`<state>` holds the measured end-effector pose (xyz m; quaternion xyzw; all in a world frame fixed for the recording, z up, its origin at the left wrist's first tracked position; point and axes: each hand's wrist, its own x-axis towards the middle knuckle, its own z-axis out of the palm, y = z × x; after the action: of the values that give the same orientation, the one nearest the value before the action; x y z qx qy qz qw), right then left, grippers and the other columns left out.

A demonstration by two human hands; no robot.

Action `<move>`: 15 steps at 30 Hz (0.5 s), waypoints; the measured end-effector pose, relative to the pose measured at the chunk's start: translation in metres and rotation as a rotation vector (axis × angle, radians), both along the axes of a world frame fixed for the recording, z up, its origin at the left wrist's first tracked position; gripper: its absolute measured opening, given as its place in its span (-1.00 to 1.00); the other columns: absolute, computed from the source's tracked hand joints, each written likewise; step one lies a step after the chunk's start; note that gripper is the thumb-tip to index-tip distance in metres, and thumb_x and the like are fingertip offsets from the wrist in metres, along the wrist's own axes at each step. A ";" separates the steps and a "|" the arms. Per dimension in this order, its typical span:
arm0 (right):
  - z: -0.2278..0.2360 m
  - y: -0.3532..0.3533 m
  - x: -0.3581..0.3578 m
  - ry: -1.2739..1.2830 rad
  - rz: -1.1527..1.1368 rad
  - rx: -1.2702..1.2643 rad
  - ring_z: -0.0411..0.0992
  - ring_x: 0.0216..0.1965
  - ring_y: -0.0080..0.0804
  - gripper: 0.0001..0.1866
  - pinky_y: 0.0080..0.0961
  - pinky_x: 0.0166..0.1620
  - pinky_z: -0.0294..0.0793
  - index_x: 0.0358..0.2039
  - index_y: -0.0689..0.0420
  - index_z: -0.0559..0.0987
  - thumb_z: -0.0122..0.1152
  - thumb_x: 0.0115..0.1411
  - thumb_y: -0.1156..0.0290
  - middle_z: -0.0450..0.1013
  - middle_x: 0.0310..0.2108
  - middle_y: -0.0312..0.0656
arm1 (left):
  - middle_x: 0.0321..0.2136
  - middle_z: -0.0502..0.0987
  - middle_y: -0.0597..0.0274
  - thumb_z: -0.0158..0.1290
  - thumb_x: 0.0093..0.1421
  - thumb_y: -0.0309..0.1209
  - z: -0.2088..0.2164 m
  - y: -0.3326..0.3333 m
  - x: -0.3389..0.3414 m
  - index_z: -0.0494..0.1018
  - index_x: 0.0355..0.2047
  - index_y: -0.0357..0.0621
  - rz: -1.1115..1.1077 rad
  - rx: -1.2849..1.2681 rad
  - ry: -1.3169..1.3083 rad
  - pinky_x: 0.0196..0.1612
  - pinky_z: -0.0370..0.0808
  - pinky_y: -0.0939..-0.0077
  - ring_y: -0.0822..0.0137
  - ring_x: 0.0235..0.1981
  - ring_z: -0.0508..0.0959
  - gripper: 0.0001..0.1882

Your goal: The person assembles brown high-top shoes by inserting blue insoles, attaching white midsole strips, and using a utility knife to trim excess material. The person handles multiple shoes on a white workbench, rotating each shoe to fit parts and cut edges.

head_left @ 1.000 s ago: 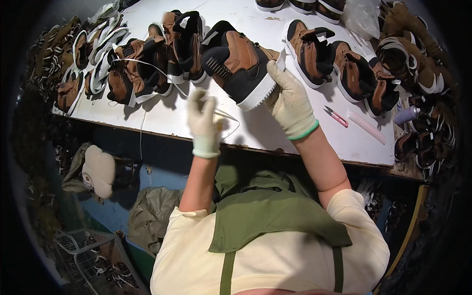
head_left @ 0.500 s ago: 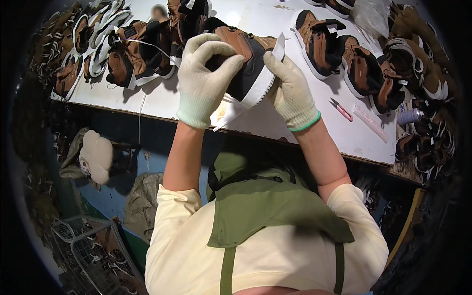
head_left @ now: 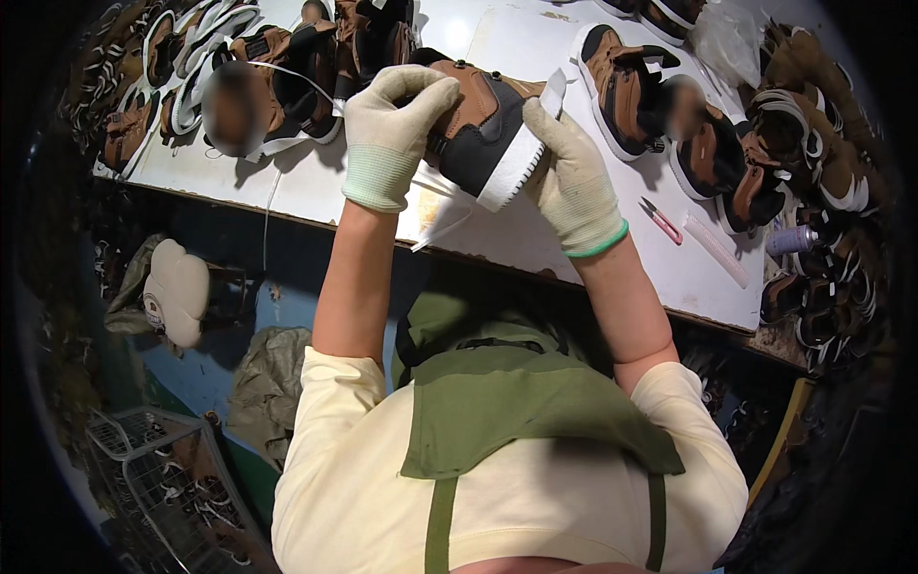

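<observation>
A brown and black shoe (head_left: 478,124) is held up above the table's near edge, its thick white sole (head_left: 513,172) turned toward the right. My right hand (head_left: 576,182), in a pale knitted glove with a green cuff, grips the sole side, thumb on top. Past that thumb a flat white strip end (head_left: 555,91) sticks up. My left hand (head_left: 394,129), gloved too, has curled fingers and thumb closed at the shoe's left side; the fingertips are partly hidden against the upper. Below the shoe, white strips (head_left: 445,230) hang over the table edge.
Several similar shoes (head_left: 253,115) crowd the table's left side, and more shoes (head_left: 622,96) stand at right. Pink-handled snips (head_left: 662,222) and a pale patterned strip (head_left: 717,251) lie near the right edge. Beside the table are a spray can (head_left: 794,239), a stool (head_left: 177,292) and a wire cart (head_left: 172,469).
My left hand's fingers have closed from a wider curl and moved in against the shoe. The shoe has tilted slightly, showing more of its brown and black side. My right hand keeps its hold.
</observation>
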<state>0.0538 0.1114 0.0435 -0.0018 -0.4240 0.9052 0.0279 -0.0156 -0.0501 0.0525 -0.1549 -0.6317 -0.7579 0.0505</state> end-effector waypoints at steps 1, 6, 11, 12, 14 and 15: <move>0.000 0.000 -0.001 -0.010 -0.003 -0.018 0.45 0.00 -0.37 -0.58 -0.41 0.08 0.51 0.13 0.31 0.31 0.00 0.36 0.31 0.41 -0.03 -0.10 | -0.47 0.60 0.24 0.24 0.09 -0.49 0.000 0.000 0.000 0.59 -0.37 -0.32 -0.011 0.019 -0.015 -0.32 0.53 0.67 0.52 -0.44 0.57 -0.87; 0.004 0.000 -0.002 -0.032 -0.020 -0.027 0.46 -0.07 -0.38 -0.60 -0.39 0.05 0.52 0.10 0.28 0.34 0.07 0.33 0.35 0.41 -0.09 -0.17 | -0.48 0.60 0.26 0.23 0.10 -0.48 0.001 0.000 0.001 0.58 -0.36 -0.31 -0.010 0.036 -0.020 -0.34 0.52 0.70 0.54 -0.47 0.56 -0.86; 0.008 0.001 0.002 -0.033 -0.019 -0.027 0.46 -0.07 -0.40 -0.58 -0.42 0.06 0.52 0.12 0.29 0.33 0.06 0.34 0.35 0.40 -0.10 -0.18 | -0.42 0.60 0.26 0.19 0.16 -0.48 0.002 -0.002 0.004 0.58 -0.30 -0.31 -0.027 -0.008 -0.022 -0.26 0.50 0.68 0.53 -0.39 0.56 -0.86; 0.008 0.001 0.002 -0.033 -0.019 -0.025 0.45 -0.06 -0.40 -0.58 -0.43 0.06 0.52 0.12 0.30 0.33 0.05 0.34 0.34 0.40 -0.11 -0.18 | -0.42 0.59 0.27 0.18 0.16 -0.49 0.002 -0.002 0.005 0.58 -0.30 -0.31 -0.031 0.000 -0.018 -0.27 0.49 0.69 0.53 -0.40 0.55 -0.87; 0.007 0.002 0.003 -0.013 -0.005 -0.034 0.45 -0.06 -0.42 -0.58 -0.45 0.06 0.51 0.12 0.31 0.33 0.03 0.35 0.33 0.40 -0.11 -0.18 | -0.43 0.59 0.29 0.18 0.16 -0.49 0.003 -0.001 0.006 0.58 -0.31 -0.30 -0.036 0.008 -0.009 -0.28 0.48 0.69 0.54 -0.41 0.54 -0.87; 0.006 0.003 0.003 -0.003 0.002 -0.039 0.45 -0.06 -0.43 -0.58 -0.46 0.07 0.51 0.12 0.31 0.33 0.03 0.36 0.32 0.40 -0.10 -0.19 | -0.43 0.58 0.29 0.18 0.16 -0.49 0.003 -0.001 0.007 0.58 -0.31 -0.29 -0.036 0.006 -0.005 -0.28 0.47 0.70 0.55 -0.41 0.53 -0.88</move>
<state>0.0570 0.1145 0.0496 -0.0034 -0.4063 0.9134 0.0264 -0.0086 -0.0506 0.0558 -0.1640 -0.6267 -0.7610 0.0358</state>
